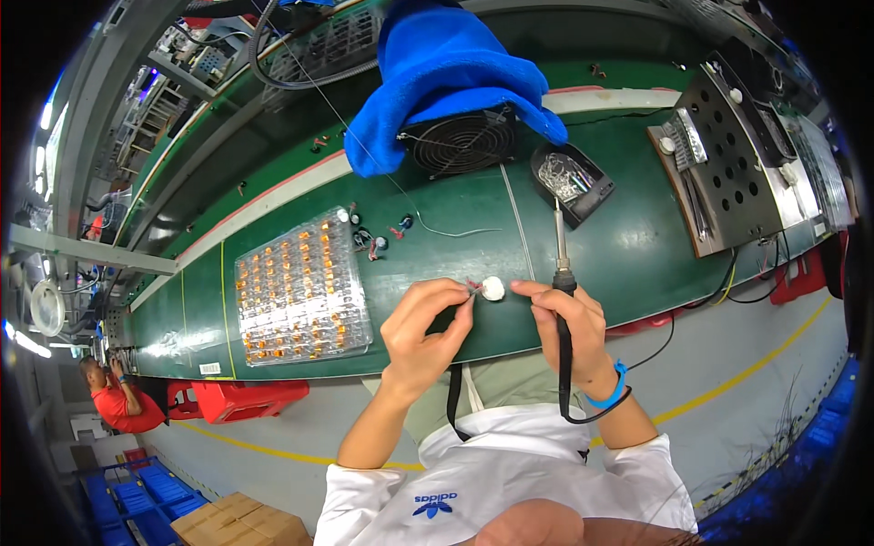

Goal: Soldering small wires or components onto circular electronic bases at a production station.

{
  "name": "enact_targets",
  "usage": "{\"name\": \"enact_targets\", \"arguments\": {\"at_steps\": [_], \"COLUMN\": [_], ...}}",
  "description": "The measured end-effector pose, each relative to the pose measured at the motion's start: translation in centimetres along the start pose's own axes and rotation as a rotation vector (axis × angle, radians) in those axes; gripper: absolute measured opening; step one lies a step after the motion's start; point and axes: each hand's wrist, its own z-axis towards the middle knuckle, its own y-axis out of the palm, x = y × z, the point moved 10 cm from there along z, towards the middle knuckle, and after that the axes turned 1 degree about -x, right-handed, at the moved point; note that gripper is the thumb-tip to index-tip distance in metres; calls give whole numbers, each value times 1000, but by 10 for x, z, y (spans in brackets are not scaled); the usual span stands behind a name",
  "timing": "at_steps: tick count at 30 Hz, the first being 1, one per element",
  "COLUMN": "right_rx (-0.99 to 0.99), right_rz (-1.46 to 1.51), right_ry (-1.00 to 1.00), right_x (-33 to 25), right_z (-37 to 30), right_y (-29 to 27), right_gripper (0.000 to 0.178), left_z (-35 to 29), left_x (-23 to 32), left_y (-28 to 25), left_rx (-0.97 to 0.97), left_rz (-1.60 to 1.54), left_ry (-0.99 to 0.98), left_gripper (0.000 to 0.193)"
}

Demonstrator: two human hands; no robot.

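My left hand (pixel 423 329) is closed, thumb and forefinger pinching a small part with thin red wires (pixel 472 286). Right beside those fingertips is a small round white piece (pixel 492 288) with a dark edge; whether it is joined to the wires I cannot tell. My right hand (pixel 572 328) is wrapped around a soldering iron (pixel 564 264). The iron stands nearly upright in the picture, its metal tip pointing away from me and its black cord hanging past my wrist. My right forefinger reaches toward the white piece, a little apart from it.
To the left lies a clear plastic tray (pixel 300 289) with rows of small orange-copper parts. Several small wired parts (pixel 371 242) lie beyond it. Ahead are a fan (pixel 462 144) under a blue cloth (pixel 455 68), a black bin (pixel 574 185) of metal bits, and a perforated metal stand (pixel 728 155) rightward.
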Motion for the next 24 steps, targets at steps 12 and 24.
{"name": "enact_targets", "arguments": {"at_steps": [12, 24], "right_rx": [-217, -282], "right_rz": [-137, -197], "right_ry": [-114, -88], "right_x": [-15, -17], "right_z": [7, -4], "right_y": [27, 32], "right_gripper": [34, 27], "left_z": [-6, 12], "left_x": [0, -50], "left_y": [14, -179], "left_rx": [-4, 94], "left_rz": [-17, 579], "left_ry": [57, -123], "left_gripper": [26, 23]}}
